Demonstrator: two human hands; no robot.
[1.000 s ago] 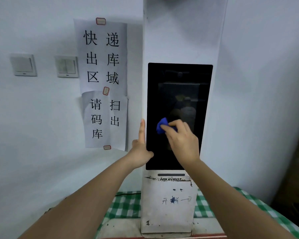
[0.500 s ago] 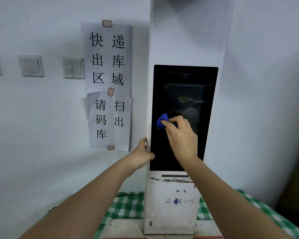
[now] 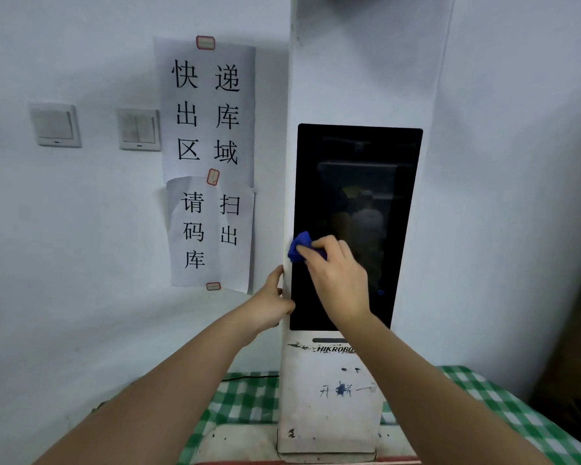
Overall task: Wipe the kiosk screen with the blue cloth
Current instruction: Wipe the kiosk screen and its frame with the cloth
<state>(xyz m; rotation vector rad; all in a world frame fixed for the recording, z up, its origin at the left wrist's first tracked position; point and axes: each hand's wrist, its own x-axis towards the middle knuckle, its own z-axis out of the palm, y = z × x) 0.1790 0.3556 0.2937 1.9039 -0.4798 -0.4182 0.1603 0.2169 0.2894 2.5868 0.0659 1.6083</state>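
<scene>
Right hand [image 3: 337,280] pinches the blue cloth [image 3: 299,248] at the kiosk screen [image 3: 359,182] edge, left hand [image 3: 271,302] grips the casing; cloth's tiny, bare fingers could smudge.

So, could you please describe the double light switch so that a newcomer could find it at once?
Start at the tall white kiosk and move left past the paper signs taped to the wall. The double light switch sits right beside the upper sign. Unlike the single-rocker switch further left, its face is split into two rockers.
</scene>
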